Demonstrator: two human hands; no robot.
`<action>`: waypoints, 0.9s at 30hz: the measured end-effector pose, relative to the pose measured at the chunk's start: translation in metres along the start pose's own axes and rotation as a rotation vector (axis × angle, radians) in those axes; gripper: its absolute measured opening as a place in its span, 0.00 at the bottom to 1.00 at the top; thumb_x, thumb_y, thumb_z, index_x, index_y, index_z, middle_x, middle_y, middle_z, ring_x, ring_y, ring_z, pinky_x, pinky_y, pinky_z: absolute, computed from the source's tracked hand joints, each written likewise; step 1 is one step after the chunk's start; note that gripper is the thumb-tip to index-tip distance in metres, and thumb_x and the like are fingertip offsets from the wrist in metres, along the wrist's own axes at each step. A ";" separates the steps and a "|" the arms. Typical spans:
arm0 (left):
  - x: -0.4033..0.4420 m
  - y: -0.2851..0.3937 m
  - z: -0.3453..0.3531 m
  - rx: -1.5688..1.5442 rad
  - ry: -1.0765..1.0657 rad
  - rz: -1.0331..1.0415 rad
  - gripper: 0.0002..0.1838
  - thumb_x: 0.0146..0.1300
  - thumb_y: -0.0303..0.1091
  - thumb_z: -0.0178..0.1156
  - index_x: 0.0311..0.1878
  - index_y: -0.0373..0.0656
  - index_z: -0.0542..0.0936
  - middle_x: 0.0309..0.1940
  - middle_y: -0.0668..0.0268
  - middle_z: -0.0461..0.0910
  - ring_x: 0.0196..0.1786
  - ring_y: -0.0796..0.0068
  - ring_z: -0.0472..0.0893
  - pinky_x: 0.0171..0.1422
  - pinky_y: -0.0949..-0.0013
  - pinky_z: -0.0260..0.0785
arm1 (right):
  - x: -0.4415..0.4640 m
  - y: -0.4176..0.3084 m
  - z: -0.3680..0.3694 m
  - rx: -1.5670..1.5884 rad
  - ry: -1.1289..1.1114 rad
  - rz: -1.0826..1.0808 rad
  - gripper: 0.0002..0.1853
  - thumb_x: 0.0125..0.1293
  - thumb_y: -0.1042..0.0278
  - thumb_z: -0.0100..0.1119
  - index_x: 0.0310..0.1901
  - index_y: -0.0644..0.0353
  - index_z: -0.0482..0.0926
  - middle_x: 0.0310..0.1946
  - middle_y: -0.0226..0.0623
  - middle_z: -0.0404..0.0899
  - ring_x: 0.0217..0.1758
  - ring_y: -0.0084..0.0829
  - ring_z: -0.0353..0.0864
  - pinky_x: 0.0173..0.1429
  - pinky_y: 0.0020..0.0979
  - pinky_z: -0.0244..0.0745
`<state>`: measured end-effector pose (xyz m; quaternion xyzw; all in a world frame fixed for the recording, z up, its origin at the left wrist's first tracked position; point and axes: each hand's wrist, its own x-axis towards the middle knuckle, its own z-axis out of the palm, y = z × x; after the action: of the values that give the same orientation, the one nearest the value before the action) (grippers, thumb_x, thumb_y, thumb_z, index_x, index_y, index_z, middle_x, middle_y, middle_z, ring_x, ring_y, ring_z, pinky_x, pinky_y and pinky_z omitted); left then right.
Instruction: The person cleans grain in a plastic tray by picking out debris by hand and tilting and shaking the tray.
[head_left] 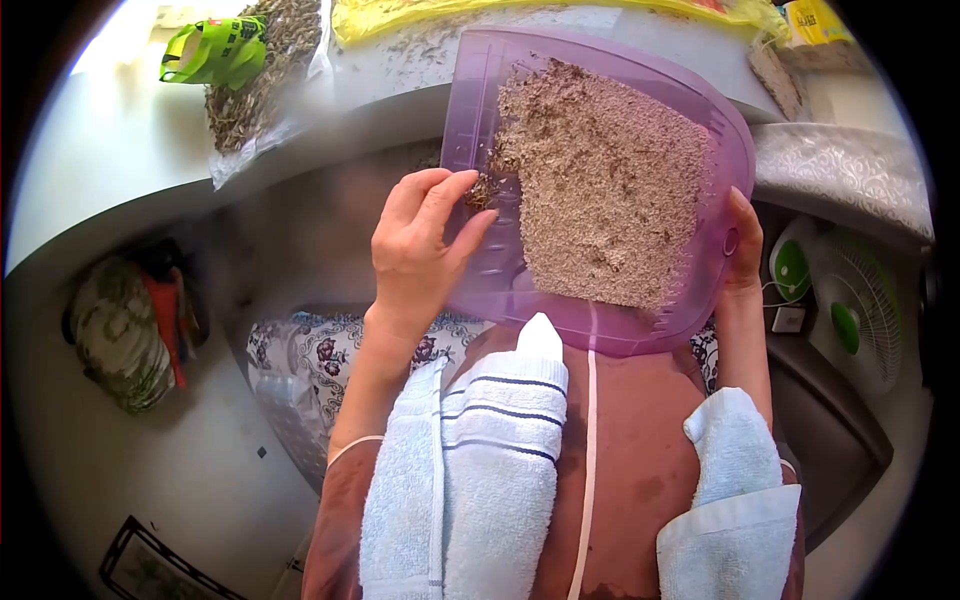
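Observation:
A translucent purple plastic tray (735, 120) is tilted in front of my body. It holds a broad layer of small pale beige grains (610, 200), mixed with dark bits along its upper left. My left hand (428, 222) reaches over the tray's left side, thumb and fingers curled around a small clump of dark chaff (482, 192). How firmly they pinch the clump is hard to see. My right hand (743, 245) grips the tray's right edge, with some of its fingers hidden behind the plastic.
Beyond the tray stands a pale counter (120, 170). A heap of brown husk-like pieces (250, 105) lies there on clear plastic, beside a green bag (215, 52). Yellow plastic sheeting (420, 18) runs along the back. A fan (858, 310) stands at right. Light blue towels (500, 490) cover my forearms.

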<state>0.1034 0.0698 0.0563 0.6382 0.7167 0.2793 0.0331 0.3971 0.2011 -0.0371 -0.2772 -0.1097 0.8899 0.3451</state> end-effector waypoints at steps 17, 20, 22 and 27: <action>-0.014 -0.002 -0.008 -0.059 0.097 -0.069 0.16 0.46 0.23 0.71 0.42 0.41 0.83 0.41 0.63 0.79 0.39 0.69 0.79 0.43 0.72 0.73 | -0.002 0.003 -0.001 -0.003 0.032 0.008 0.25 0.63 0.59 0.55 0.57 0.67 0.71 0.50 0.44 0.78 0.51 0.36 0.79 0.59 0.35 0.73; -0.014 0.004 0.000 0.017 0.065 0.001 0.18 0.44 0.25 0.73 0.42 0.42 0.83 0.41 0.64 0.77 0.42 0.68 0.78 0.45 0.70 0.73 | -0.003 0.002 0.002 -0.003 0.054 0.019 0.25 0.63 0.59 0.55 0.57 0.67 0.71 0.50 0.44 0.78 0.51 0.36 0.79 0.59 0.35 0.73; -0.014 0.006 0.002 0.016 0.032 -0.002 0.17 0.44 0.25 0.73 0.41 0.42 0.83 0.41 0.64 0.77 0.41 0.68 0.78 0.44 0.70 0.73 | -0.004 0.002 0.002 0.002 0.061 0.017 0.25 0.63 0.58 0.55 0.57 0.67 0.71 0.50 0.44 0.78 0.51 0.36 0.79 0.59 0.35 0.73; -0.020 -0.002 -0.002 -0.010 -0.005 0.072 0.11 0.46 0.22 0.70 0.35 0.40 0.83 0.37 0.65 0.79 0.39 0.69 0.79 0.41 0.72 0.73 | -0.002 0.002 -0.001 -0.020 0.066 0.007 0.25 0.63 0.58 0.55 0.57 0.67 0.71 0.50 0.43 0.79 0.51 0.36 0.79 0.58 0.35 0.73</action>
<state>0.1042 0.0499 0.0508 0.6641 0.6917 0.2823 0.0278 0.3973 0.1982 -0.0376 -0.3101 -0.1062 0.8805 0.3425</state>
